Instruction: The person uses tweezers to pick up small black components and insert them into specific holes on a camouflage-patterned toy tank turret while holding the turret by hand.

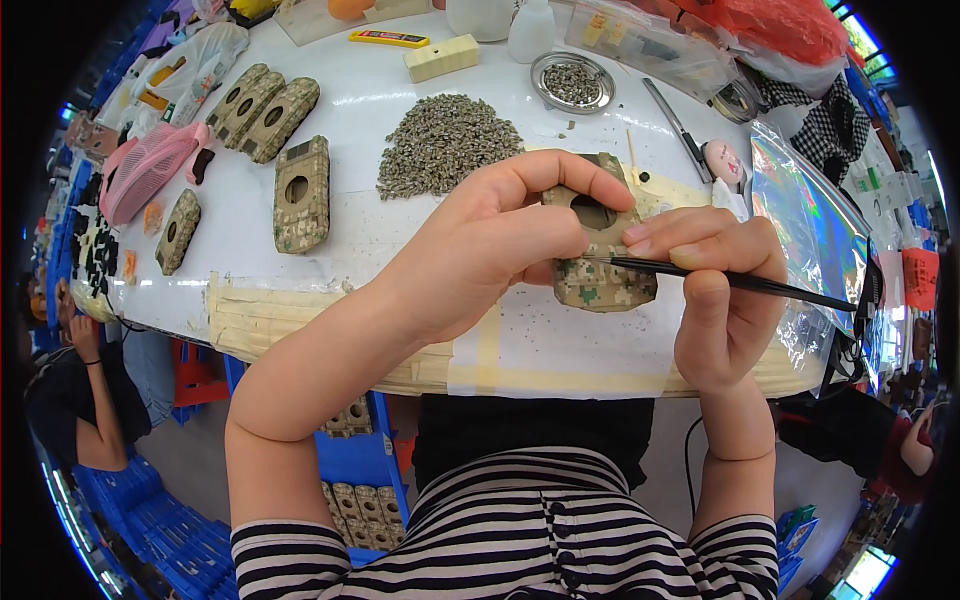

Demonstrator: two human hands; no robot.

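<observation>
My left hand is closed round a camouflage-patterned part with a round hole, shaped like a toy tank hull. Its index finger arches over the far end, and the thumb presses near the hole. My right hand pinches a slim black tool with a fine pale tip, either tweezers or a thin brush. That tip lies against the part, close to my left thumb. Right fingertips rest by the part's right edge. Beyond my left hand lies a heap of small grey-brown pieces.
More camouflage parts lie at left, beside a pink mesh bag. A round metal dish of small pieces, a foam block, a yellow cutter and a white bottle stand farther back. Shiny film covers the right side. People sit on both sides.
</observation>
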